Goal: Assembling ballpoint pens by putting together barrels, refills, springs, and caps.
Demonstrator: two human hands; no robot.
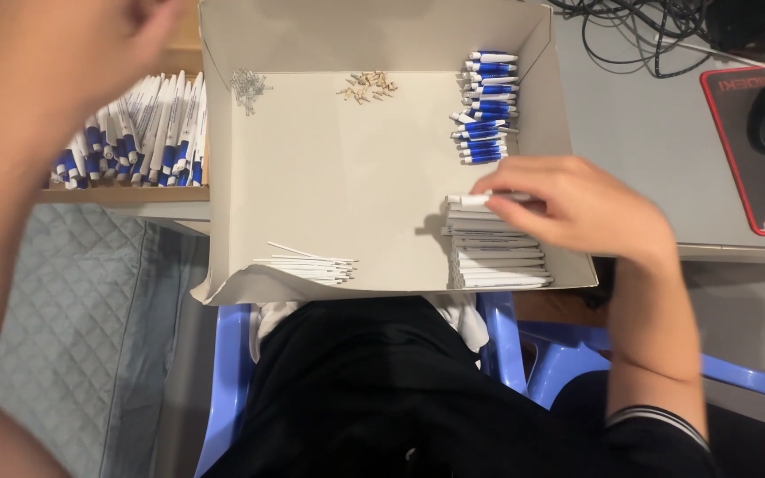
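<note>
Right hand (582,208) — fingers (515,184) pinching a white pen barrel (475,201) atop the stack of barrels (498,257) in the cardboard tray (338,177); left hand (55,53) blurred — grip unclear.

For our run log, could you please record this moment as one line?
right hand: picking white barrel off stack | left hand: raised, blurred, near finished pens | cardboard tray: parts sorted

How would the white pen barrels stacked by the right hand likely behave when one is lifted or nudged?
The white plastic pen barrels look thin and hollow, so probably light and stiff. Being round, a loose one may roll on the cardboard tray. The right hand pinches one with its fingers.
</note>
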